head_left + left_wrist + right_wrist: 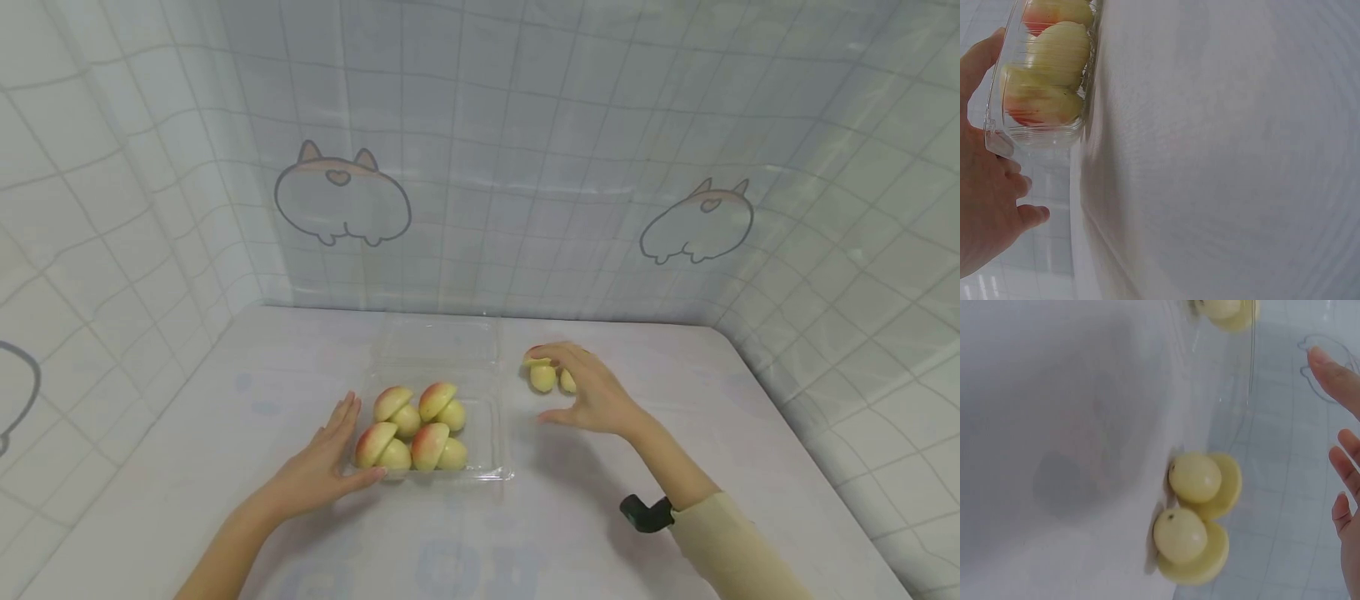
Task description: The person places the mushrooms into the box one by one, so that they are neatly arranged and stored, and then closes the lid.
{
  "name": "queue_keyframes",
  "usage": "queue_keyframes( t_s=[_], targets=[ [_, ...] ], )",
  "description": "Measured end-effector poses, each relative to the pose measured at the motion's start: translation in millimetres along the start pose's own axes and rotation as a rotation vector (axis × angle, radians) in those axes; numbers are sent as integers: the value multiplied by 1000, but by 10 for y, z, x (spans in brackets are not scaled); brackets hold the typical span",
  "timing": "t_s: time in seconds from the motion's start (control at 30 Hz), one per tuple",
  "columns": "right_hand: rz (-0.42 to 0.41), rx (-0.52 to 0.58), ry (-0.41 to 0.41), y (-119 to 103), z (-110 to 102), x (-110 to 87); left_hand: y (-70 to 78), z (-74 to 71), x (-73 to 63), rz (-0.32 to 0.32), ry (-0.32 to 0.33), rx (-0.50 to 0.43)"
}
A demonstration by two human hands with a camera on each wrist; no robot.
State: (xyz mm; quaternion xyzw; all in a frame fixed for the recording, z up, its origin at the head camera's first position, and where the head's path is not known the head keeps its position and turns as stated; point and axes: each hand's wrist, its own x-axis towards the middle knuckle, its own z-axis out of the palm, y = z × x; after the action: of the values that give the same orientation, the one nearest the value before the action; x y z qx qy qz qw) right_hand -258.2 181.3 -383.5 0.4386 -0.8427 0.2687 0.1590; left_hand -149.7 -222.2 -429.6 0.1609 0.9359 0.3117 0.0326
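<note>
A clear plastic clamshell box [487, 433] lies with its lid [438, 337] folded back. Inside sit several mushroom-shaped pieces [431, 446], each with a red-blushed yellow cap and a rounded pale-yellow stem. My left hand [322, 467] rests at the box's front left corner, fingers spread along the left side, thumb against the front wall. In the left wrist view, pieces [1054, 56] show through the clear wall. To the right of the box, two more mushroom-shaped pieces [1194, 478] lie side by side. Near them hovers my right hand [596, 396], thumb and fingers apart, holding nothing.
The white tabletop [465, 542] is bounded by a hanging sheet [517, 208] with grid lines and cartoon animals at the back and sides. A black strap piece [647, 513] sits at the right sleeve [727, 542]. Inside the box, the right side has bare floor.
</note>
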Motion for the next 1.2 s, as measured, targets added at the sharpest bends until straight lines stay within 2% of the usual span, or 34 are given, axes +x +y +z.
queue_keyframes(
  t_s=[0.2, 0.6, 1.2],
  targets=[
    [17, -21, 45, 120, -65, -108, 5, 4, -2, -2, 1, 3],
    [81, -63, 78, 257, -152, -253, 6, 7, -5, 7, 8, 5],
    [131, -74, 127, 458, -95, -329, 5, 1, -8, -6, -2, -9]
  ],
)
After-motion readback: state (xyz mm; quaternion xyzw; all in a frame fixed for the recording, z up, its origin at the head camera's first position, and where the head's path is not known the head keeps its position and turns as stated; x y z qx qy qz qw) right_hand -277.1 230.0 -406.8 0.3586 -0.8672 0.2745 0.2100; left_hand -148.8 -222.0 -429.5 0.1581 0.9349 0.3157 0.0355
